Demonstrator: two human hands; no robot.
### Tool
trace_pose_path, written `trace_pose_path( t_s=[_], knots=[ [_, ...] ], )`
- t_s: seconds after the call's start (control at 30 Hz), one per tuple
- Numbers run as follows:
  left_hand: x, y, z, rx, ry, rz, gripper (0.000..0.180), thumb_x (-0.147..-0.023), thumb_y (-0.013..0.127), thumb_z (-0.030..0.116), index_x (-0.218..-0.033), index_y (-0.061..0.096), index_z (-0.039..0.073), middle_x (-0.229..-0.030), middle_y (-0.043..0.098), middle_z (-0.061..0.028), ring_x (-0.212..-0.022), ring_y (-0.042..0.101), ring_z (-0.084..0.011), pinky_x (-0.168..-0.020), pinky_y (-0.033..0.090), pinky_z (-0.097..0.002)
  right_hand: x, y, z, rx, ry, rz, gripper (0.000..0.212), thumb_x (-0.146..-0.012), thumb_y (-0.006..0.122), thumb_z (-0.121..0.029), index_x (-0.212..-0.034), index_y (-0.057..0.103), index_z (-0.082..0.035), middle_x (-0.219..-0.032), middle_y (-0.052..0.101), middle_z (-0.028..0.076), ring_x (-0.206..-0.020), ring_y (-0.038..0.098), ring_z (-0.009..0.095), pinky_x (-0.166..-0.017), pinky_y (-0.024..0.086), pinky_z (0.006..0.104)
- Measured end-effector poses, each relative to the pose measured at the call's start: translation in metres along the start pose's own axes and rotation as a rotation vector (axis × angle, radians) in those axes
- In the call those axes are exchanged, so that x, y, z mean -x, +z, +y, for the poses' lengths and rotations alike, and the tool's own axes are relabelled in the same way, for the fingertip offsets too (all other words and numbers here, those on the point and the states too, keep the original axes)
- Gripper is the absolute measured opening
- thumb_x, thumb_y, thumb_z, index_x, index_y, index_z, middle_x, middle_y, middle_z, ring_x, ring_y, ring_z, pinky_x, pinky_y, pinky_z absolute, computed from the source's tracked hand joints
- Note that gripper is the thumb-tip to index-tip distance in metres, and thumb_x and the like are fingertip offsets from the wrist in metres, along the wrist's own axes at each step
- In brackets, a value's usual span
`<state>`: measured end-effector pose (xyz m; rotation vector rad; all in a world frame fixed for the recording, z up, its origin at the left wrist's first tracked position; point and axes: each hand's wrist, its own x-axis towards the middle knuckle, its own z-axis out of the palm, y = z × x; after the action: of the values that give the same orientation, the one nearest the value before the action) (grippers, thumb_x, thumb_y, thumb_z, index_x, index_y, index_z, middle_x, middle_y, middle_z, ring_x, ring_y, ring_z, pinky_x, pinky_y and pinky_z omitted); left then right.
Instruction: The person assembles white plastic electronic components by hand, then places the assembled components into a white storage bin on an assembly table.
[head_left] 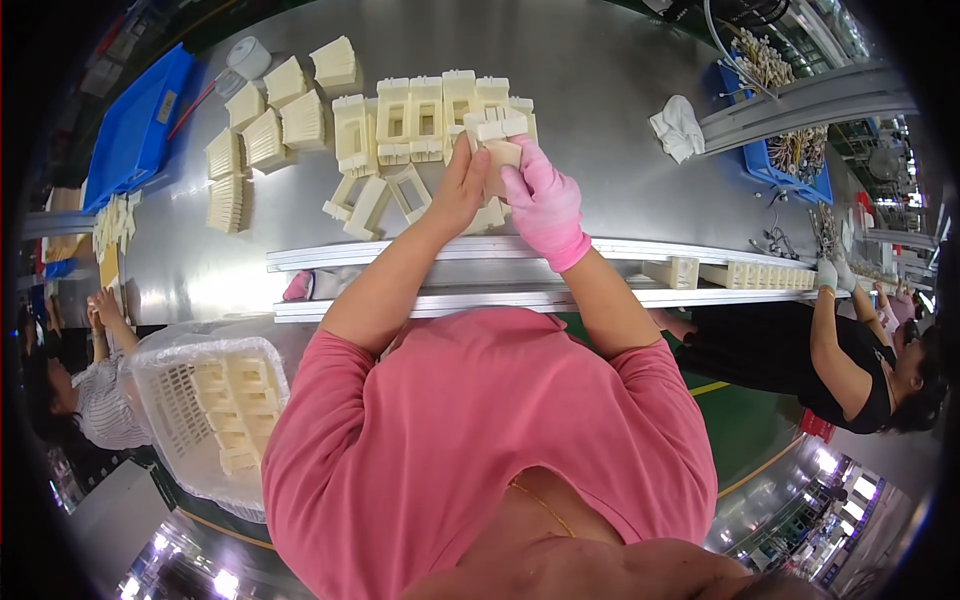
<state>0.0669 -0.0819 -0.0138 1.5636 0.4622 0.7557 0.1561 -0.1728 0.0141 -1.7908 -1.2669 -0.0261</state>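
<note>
Both my hands are raised over the metal table around a cream plastic part. My bare left hand presses its fingers along the part's left side. On the other side, my right hand, in a pink glove, pinches it between thumb and fingers. A white ridged piece sits at the part's far end; whether it is joined to it I cannot tell. Just beyond stands a row of cream rectangular frames, partly hidden by my hands. Several loose frames lie nearer, left of my left hand.
Stacks of thin cream pieces and a blue tray lie left. An aluminium rail edges the table, with a slotted cream strip at right. A white cloth lies far right. A lined basket stands lower left. Co-workers flank me.
</note>
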Motion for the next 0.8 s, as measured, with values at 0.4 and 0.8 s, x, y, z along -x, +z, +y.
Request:
trace_pose_path(
  t_s=[0.4,0.8],
  knots=[
    [0.004,-0.002,-0.005,0.375,-0.443,-0.218,0.040,-0.087,0.046,0.025,-0.119,0.031,0.007,-0.097,0.053,-0.0113,-0.084,0.055,-0.0160,-0.058,0.048,-0.0276,-0.012,-0.043,-0.007,-0.426,0.343,-0.470,0.040,-0.076,0.055,-0.012,-0.115,0.049,-0.007,-0.078,0.061,0.010,-0.070,0.059,0.020,-0.065,0.047,0.0287],
    [-0.005,-0.026,0.019,-0.250,-0.186,-0.681,0.031,-0.086,0.046,0.032,-0.099,0.054,0.004,-0.092,0.057,-0.0077,-0.086,0.053,-0.0167,-0.077,0.041,-0.0291,0.022,-0.112,0.007,0.008,0.494,-0.639,0.058,-0.066,0.062,-0.023,-0.121,0.048,-0.013,-0.096,0.057,0.010,-0.087,0.054,0.017,-0.080,0.041,0.0267]
  ],
)
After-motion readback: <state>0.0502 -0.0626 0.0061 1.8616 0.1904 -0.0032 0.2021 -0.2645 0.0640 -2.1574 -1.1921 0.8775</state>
